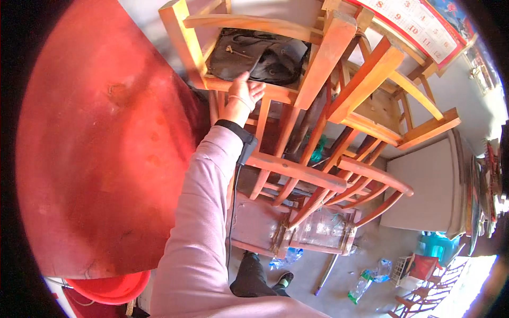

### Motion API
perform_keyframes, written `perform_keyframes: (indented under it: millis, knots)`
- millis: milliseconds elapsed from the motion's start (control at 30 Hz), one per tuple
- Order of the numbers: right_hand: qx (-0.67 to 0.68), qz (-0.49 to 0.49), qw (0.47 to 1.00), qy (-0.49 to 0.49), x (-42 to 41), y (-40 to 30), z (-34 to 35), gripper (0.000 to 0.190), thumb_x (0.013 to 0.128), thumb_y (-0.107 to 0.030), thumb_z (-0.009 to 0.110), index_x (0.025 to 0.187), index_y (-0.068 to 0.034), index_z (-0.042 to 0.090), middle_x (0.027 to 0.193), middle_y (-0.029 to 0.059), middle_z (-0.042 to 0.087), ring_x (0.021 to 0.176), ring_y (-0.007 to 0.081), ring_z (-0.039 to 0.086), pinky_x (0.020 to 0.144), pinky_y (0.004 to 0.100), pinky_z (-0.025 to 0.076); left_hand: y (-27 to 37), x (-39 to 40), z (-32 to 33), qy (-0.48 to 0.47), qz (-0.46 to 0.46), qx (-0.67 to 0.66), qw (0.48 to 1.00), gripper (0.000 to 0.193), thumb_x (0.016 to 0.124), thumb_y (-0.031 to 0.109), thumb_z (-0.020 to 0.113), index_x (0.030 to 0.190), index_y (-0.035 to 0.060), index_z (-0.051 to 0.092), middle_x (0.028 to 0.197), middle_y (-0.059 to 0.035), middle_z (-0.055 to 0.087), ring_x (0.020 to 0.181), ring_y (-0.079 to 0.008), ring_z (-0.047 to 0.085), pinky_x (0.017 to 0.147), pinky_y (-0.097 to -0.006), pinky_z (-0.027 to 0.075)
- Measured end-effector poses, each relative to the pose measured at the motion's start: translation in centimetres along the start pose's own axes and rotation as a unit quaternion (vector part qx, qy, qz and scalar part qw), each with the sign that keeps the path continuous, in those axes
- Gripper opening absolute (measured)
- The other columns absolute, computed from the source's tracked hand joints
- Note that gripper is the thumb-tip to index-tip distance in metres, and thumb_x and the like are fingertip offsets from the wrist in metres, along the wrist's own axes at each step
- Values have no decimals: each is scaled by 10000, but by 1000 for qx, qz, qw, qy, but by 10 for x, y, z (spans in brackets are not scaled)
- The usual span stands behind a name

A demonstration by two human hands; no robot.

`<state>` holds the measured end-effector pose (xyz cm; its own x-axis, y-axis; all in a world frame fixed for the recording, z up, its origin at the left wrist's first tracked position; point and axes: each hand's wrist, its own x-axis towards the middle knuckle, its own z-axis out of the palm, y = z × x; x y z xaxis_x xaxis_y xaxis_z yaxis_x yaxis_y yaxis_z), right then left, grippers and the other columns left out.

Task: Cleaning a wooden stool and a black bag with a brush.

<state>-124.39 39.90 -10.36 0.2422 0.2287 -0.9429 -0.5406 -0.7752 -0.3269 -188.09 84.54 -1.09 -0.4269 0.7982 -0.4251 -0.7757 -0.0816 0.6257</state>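
My left hand (pixel 245 94) reaches forward at the upper middle, palm partly turned up and the lower fingers loosely curled. Its upper fingertips touch the near edge of a black leather-like bag (pixel 234 51); whether they pinch it I cannot tell. That bag lies creased within the frame of an upturned wooden stool (pixel 326 59), between its thick legs. Around my left wrist are a thin band and a black strap with a small device (pixel 248 148), from which a cable runs down. My right hand is out of view.
A red tabletop (pixel 99 159) fills the left side, above a red basin (pixel 115 288). Another upturned stool (pixel 370 87) and wooden chairs (pixel 294 171) are stacked at right. A white cabinet (pixel 421 187) stands beyond. Plastic bottles (pixel 362 286) and a rod (pixel 327 274) lie on the floor.
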Motion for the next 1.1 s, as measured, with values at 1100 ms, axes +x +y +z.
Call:
perform_keyframes:
  millis: [1100]
  knots:
    - [14, -10, 1000, -19, -47, 9, 42, 423, 777, -337, 406, 1014, -11, 537, 934, 158, 598, 850, 305, 581, 795, 425, 461, 93, -150, -11, -385, -2, -194, 902, 396, 779, 58, 530, 1167, 32, 458, 1190, -167, 493, 1106, -318, 467, 904, -461, 386]
